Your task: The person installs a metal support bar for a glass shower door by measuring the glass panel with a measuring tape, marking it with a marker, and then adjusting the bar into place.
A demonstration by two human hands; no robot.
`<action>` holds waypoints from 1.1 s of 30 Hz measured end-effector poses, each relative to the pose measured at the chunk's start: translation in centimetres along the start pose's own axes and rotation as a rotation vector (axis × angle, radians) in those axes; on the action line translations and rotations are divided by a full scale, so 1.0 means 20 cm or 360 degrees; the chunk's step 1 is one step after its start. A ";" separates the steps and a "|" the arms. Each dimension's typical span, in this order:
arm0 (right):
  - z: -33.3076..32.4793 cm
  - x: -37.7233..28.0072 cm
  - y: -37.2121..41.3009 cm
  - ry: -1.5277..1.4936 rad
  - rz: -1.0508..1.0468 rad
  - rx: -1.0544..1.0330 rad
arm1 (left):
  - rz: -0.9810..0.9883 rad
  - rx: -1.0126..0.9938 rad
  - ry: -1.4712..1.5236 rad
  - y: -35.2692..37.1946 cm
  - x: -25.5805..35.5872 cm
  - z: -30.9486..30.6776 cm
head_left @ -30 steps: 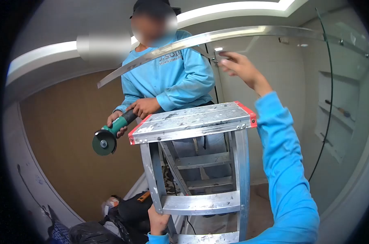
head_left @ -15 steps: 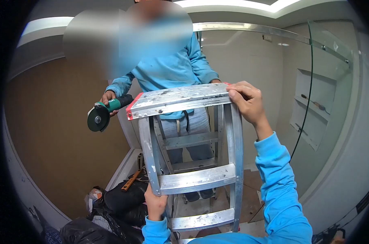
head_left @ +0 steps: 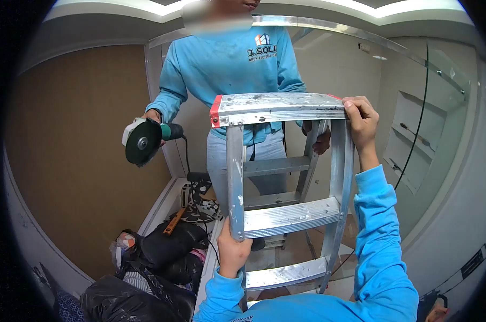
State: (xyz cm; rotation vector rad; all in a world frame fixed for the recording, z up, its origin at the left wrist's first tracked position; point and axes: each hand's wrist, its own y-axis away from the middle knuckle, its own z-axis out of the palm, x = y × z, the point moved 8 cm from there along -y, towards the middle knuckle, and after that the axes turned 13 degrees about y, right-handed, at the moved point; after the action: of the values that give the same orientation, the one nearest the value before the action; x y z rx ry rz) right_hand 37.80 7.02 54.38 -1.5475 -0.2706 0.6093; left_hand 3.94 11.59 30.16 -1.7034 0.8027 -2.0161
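The aluminium stepladder (head_left: 292, 217) stands directly in front of the person, its long axis running roughly up and down, its flat top (head_left: 283, 101) uppermost and both hands already against it. They meet it at different heights and on opposite sides. The right hand (head_left: 364, 119) is up at the right end of the top, its fingers bent over the corner with the thumb close by, so they are closed rather than spread. The left hand (head_left: 234, 253) is much lower, closed around the left front rail (head_left: 235, 177) just below the upper visible step; the rail hides its fingertips, so how tightly they curl cannot be told. The right hand is therefore the nearer to the top, the left to the lower steps. Across the ladder a co-worker (head_left: 232, 67) holds an angle grinder (head_left: 142, 143) off beyond the ladder's left side, apart from it, with the other hand (head_left: 322, 140) beside the far right rail.
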 end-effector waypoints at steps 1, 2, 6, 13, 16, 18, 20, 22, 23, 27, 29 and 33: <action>0.01 0.00 0.01 0.0003 0.0005 -0.0005 | -0.0007 0.0000 0.0000 0.01 -0.01 -0.01; 0.01 0.00 0.01 0.0003 0.0026 -0.0008 | 0.0000 -0.0010 0.0001 0.01 -0.02 -0.01; 0.01 0.01 0.03 0.0013 0.0068 0.0013 | -0.0016 0.0007 -0.0008 0.04 -0.05 -0.03; 0.01 0.03 0.05 -0.0008 0.0093 0.0019 | -0.0097 -0.0021 0.0100 0.05 -0.08 -0.03; 0.03 0.03 0.05 -0.0045 0.0094 0.0015 | -0.0074 0.0002 0.0063 0.06 -0.10 -0.04; 0.02 0.03 0.05 -0.0030 0.0052 0.0029 | -0.0097 -0.0024 0.0080 0.06 -0.09 -0.04; 0.01 0.02 0.05 -0.0013 0.0034 0.0025 | -0.0138 -0.0085 0.0140 0.07 -0.11 -0.04; 0.02 0.03 0.06 0.0013 -0.0034 0.0029 | -0.0177 -0.0125 0.0192 0.11 -0.15 -0.06; 0.03 0.04 0.06 -0.0012 -0.0035 0.0018 | -0.0233 -0.0153 0.0288 0.13 -0.18 -0.05; 0.02 0.05 0.06 -0.0005 -0.0022 0.0022 | -0.0305 -0.0166 0.0398 0.15 -0.24 -0.06; 0.03 0.06 0.07 0.0006 -0.0017 0.0017 | -0.0322 -0.0187 0.0400 0.14 -0.20 -0.05; 0.04 0.07 0.06 -0.0046 0.0003 0.0027 | -0.0368 -0.0162 0.0409 0.15 -0.24 -0.06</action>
State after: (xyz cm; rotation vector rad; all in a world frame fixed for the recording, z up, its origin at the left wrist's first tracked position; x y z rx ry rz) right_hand 38.33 8.25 52.87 -1.5241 -0.2851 0.6342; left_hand 3.45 12.49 24.37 -1.6794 0.8346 -2.4266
